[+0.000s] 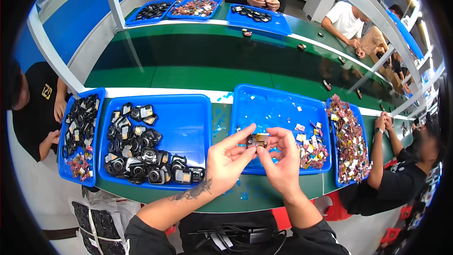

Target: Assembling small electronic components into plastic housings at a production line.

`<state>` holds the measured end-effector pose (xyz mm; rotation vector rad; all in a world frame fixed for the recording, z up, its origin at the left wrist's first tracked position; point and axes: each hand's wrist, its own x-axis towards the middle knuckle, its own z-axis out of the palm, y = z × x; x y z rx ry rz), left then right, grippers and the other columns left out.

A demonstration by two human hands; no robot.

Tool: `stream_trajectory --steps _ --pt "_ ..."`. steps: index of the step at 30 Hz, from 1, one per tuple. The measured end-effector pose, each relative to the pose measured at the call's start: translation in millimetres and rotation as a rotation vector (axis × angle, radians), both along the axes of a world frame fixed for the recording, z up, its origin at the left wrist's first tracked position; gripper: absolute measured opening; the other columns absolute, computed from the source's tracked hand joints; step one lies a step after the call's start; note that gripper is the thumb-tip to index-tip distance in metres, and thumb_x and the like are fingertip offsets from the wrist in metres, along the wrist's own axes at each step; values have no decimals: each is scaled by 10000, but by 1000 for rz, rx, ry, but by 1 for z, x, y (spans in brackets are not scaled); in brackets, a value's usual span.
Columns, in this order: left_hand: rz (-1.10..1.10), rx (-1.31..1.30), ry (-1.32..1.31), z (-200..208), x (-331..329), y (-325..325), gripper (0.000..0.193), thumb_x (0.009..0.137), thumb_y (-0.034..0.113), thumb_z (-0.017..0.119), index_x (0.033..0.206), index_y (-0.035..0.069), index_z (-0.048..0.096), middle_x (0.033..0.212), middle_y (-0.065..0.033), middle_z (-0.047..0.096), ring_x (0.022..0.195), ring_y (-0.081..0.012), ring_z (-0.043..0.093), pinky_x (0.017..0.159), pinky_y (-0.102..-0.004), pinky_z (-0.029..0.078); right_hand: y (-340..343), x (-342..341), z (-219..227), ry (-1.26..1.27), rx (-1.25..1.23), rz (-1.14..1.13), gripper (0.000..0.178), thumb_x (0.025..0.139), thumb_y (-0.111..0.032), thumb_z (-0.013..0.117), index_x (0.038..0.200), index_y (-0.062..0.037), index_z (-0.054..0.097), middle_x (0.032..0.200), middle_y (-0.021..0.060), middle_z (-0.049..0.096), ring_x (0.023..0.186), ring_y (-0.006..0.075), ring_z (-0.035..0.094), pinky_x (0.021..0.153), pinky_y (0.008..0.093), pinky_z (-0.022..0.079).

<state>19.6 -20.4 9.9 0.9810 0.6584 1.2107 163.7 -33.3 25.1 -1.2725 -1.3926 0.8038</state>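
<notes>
Between the fingertips of both hands is a small dark watch case (257, 140) with a shiny, brownish inside; its finer details are too small to tell. My left hand (226, 163) pinches it from the left with thumb and fingers. My right hand (284, 163) grips its right side, thumb underneath. Both hands are over the near left part of a blue tray (257, 104), whose right side holds small parts with red wires and pale labels (311, 148). Left of my hands, another blue tray (188, 118) bears a pile of black watch cases (146, 158).
A narrow tray of black cases (78, 123) stands far left, one of red-wired parts (349, 141) at right. Behind runs a green conveyor belt (188, 56) with small pieces along its far side. Co-workers sit across and at both sides. Metal frame posts (113, 2) rise around.
</notes>
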Motion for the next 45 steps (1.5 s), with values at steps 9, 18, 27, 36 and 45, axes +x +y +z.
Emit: stream_trajectory --steps 9,18,27,36,45 --pt "456 617 1665 -28 -97 50 267 849 159 613 1105 89 602 1097 -131 635 986 -301 624 846 -406 515 156 46 13 -196 -233 144 525 729 -38 743 1198 25 517 927 130 676 819 166 670 693 298 524" --pt "428 392 1882 -2 -193 80 256 778 140 688 989 44 581 947 -166 647 1003 -343 597 852 -436 477 273 106 -48 -628 -394 -157 643 529 -305 909 1047 -8 672 1062 176 670 997 310 642 856 376 510" --pt "312 257 925 44 -115 64 121 832 34 664 874 18 552 784 -64 603 607 -128 615 524 -244 478 153 164 26 -800 -76 171 108 770 -114 647 814 -26 691 732 111 683 684 218 672 646 330 528" --pt "-142 -128 57 25 -36 54 119 891 57 626 984 31 557 777 -47 625 630 -123 626 495 -202 483 63 181 -9 -1023 -227 19 185 774 -206 717 844 -44 663 785 135 652 805 318 641 718 400 503" --pt "-123 -235 -112 12 -33 49 277 961 133 518 1180 -36 527 1067 -192 648 825 -227 690 690 -273 579 43 173 -20 -900 -120 -5 99 785 -66 661 826 -10 590 745 140 624 795 326 609 713 420 482"
